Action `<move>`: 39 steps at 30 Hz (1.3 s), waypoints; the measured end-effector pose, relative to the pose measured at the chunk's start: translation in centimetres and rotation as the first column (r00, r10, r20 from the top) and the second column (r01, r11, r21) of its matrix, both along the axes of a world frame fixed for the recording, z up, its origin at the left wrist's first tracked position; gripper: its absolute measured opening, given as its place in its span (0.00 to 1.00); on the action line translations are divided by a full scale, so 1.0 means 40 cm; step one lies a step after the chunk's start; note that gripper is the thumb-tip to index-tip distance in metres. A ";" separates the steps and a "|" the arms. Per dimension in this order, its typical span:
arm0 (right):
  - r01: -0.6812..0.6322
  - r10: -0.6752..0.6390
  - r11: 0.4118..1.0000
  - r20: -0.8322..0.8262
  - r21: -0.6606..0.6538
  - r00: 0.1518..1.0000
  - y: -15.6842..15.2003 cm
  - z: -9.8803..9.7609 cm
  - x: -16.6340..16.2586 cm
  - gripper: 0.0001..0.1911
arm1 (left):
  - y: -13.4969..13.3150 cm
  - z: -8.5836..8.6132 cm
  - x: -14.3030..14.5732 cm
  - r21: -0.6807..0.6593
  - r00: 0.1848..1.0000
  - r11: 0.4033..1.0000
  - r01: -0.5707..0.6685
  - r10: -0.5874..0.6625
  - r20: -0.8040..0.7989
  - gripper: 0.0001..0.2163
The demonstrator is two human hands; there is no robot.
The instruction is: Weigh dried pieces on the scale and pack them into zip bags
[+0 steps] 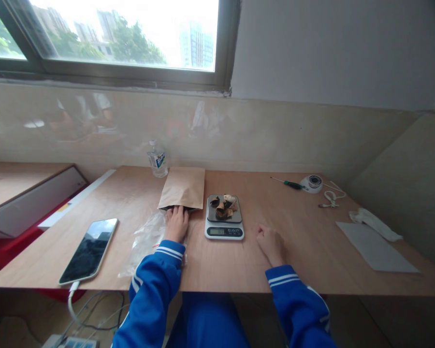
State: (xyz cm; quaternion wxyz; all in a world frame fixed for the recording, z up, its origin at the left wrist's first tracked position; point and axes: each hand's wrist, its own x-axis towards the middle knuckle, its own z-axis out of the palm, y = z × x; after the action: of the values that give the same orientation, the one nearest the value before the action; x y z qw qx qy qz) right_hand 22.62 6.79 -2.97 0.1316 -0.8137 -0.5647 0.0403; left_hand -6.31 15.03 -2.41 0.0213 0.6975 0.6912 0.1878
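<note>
At the mouth of a brown paper bag (183, 188), my left hand (177, 223) reaches in palm down. Its fingers look stretched out and slightly apart; the tips are hidden inside the bag. A crumpled clear plastic bag (145, 244) lies beneath and beside that wrist. Right of the bag stands a small white digital scale (224, 232), with several curled, dark-and-tan dried pieces (224, 208) on its metal plate. The digits on its display are too small to read. My right hand (270, 243) rests on the table right of the scale, closed in a loose fist, with nothing visible in it.
A phone (90, 251) on a white cable lies at the left. Behind the bag stands a clear bottle (158, 162). At the right are a screwdriver (293, 184), a white dome camera (312, 183) with its cord, a grey sheet (377, 247) and a white cloth (376, 223).
</note>
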 end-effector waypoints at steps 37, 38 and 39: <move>-0.101 0.280 0.632 -0.105 0.768 0.954 0.125 0.125 -0.081 0.20 | 0.004 -0.001 0.000 -0.047 0.999 0.999 -0.025 0.027 0.046 0.15; -0.071 0.250 0.625 -0.114 0.777 0.962 0.110 0.105 -0.047 0.20 | 0.004 -0.002 -0.001 -0.046 0.999 0.999 -0.024 0.026 0.047 0.15; -0.051 0.208 0.630 -0.105 0.775 0.972 0.095 0.079 -0.010 0.21 | 0.004 -0.002 -0.001 -0.047 0.999 0.999 -0.021 0.023 0.044 0.15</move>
State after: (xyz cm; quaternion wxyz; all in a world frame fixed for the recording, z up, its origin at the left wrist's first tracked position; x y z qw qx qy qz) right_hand 22.21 10.58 0.18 0.5125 -0.6306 -0.5707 -0.1184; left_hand -6.35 15.20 -2.51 0.0509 0.6847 0.7025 0.1875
